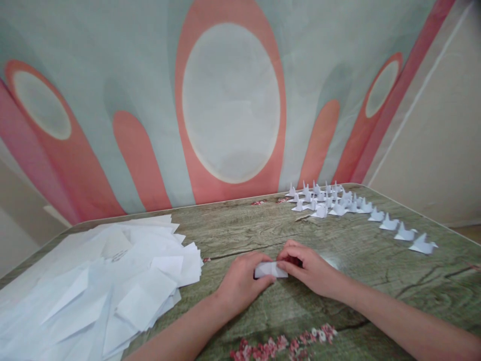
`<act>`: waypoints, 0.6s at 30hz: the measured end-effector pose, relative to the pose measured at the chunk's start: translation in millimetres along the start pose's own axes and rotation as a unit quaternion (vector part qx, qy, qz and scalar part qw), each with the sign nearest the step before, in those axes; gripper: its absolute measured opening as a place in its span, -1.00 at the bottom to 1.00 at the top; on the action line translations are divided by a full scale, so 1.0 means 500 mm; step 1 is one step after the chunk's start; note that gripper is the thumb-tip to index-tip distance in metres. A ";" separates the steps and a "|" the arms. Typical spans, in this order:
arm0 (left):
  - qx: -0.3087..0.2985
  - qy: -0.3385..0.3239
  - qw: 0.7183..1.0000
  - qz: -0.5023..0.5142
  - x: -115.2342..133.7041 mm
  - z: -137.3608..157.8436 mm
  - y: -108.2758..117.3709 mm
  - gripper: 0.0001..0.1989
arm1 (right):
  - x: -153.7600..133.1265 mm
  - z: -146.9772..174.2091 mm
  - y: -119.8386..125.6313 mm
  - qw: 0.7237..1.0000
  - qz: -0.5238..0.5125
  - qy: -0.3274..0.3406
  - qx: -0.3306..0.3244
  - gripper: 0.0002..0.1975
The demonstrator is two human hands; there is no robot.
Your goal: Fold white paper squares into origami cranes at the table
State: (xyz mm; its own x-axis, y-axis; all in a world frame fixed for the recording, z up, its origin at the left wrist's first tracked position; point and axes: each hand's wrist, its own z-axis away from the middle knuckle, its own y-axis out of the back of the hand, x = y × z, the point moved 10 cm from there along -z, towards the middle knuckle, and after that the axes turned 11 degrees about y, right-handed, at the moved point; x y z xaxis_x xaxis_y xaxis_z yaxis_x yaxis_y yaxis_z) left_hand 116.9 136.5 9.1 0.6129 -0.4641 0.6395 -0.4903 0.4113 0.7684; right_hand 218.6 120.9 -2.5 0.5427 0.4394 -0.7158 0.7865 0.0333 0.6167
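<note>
A small folded piece of white paper [269,269] lies low over the middle of the table, between my two hands. My left hand [244,278] grips its left end, with the thumb along the near edge and the fingers behind. At the other end, my right hand [302,263] pinches the paper's right corner between thumb and fingers. Creases show faintly on the paper; its underside is hidden.
A wide, loose pile of white paper sheets [146,301] covers the table's left side. Several folded paper cranes [340,206] stand at the back right, some in a row along the right edge. The wood-grain table [225,230] bears printed pink flowers. A patterned backdrop [233,100] hangs behind.
</note>
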 end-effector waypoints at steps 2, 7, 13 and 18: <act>0.000 -0.005 1.000 0.016 0.000 -0.001 0.000 -0.76 | -0.002 0.001 0.003 1.000 -0.006 0.010 0.004 -0.87; -0.004 0.001 0.999 0.051 -0.009 -0.004 -0.002 -0.70 | 0.006 0.004 -0.002 1.000 -0.012 0.002 -0.002 -0.85; 0.006 -0.001 0.998 0.063 -0.010 -0.005 0.000 -0.72 | 0.021 0.008 -0.009 0.999 -0.024 -0.042 0.000 -0.82; 0.060 -0.023 0.995 0.076 -0.007 -0.004 0.020 -0.67 | 0.021 0.008 -0.007 0.998 -0.028 -0.047 0.003 -0.78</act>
State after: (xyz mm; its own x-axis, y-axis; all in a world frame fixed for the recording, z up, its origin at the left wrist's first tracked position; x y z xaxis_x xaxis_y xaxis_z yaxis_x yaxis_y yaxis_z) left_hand 111.1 143.5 14.4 0.4985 -0.4406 0.7466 -0.6475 0.3834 0.6586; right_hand 222.9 121.6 -13.4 0.5231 0.3501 -0.7771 0.8181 0.0494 0.5730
